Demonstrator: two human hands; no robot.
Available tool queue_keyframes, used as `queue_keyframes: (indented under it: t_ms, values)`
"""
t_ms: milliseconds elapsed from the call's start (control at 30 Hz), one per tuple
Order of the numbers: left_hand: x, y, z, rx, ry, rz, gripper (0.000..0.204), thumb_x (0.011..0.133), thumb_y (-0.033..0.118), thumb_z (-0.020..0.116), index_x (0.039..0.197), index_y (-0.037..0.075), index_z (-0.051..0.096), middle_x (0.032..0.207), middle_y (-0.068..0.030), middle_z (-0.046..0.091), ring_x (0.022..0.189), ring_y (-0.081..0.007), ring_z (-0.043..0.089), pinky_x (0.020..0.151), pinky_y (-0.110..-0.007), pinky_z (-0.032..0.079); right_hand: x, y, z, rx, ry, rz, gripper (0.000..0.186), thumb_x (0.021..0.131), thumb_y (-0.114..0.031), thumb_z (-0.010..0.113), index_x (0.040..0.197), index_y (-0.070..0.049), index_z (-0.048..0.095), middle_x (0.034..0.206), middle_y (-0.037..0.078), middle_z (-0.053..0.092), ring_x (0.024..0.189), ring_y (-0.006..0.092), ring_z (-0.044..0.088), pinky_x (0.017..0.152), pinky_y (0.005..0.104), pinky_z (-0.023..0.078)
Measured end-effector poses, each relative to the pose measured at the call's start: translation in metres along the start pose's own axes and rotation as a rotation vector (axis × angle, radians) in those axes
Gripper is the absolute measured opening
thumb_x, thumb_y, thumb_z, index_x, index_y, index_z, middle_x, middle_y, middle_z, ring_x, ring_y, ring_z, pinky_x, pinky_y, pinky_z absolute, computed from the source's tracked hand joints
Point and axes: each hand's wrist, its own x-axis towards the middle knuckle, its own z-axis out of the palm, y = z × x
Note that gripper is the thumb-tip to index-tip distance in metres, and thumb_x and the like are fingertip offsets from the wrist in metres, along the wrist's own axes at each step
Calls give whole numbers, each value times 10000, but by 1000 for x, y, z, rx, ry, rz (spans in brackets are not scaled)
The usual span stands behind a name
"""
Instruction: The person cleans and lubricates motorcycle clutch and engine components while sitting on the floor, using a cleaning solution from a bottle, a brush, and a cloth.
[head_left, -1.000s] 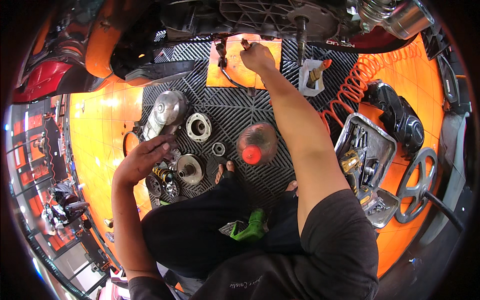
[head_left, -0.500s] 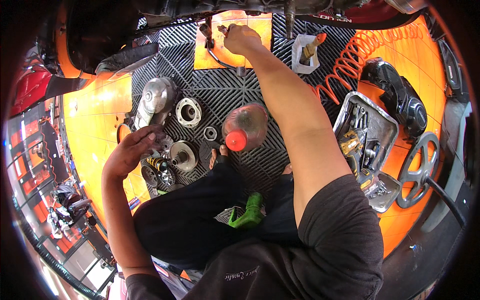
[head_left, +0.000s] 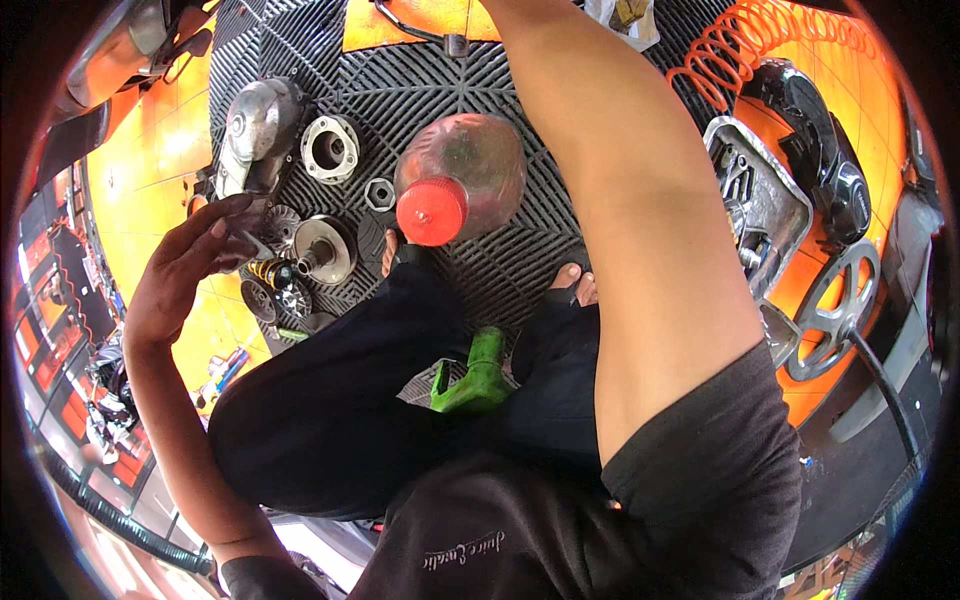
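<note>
Silver metal makes up the long, rounded casing [head_left: 258, 130] on the black ribbed mat [head_left: 400, 80], its long axis slanting from upper right to lower left. It lies just ahead of the left hand [head_left: 180, 270], whose loosely extended fingers seem to hold nothing; whether they touch its lower end, I cannot tell. Well apart, the bare right forearm [head_left: 600, 150] runs past the upper edge; the right hand's fingers are out of sight.

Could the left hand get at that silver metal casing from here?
Probably yes: the left hand appears close to the near end of the silver metal casing, and nothing visible seems to block the way.
</note>
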Motion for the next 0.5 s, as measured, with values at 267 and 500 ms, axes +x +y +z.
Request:
queue_keyframes:
  t_ms: [267, 500]
  values:
    - [-4, -14, 0, -58, 71, -43, 435, 990, 316, 511, 1322, 38, 543, 1139, -72, 650, 988, -156, 630, 903, -307, 451, -15, -19, -51, 415, -183, 199, 327, 878, -181, 506, 1116, -11, 650, 1168, 215, 642, 1131, 320, 610, 897, 414, 516]
    - [-5, -10, 2, -31, 100, -13, 445, 987, 327, 513, 1321, 35, 545, 1145, -60, 648, 972, -149, 625, 887, -302, 453, 2, 17, -2, 200, -66, 225, 371, 909, -233, 477, 1162, -4, 624, 1222, 195, 610, 1145, 321, 599, 941, 410, 498]
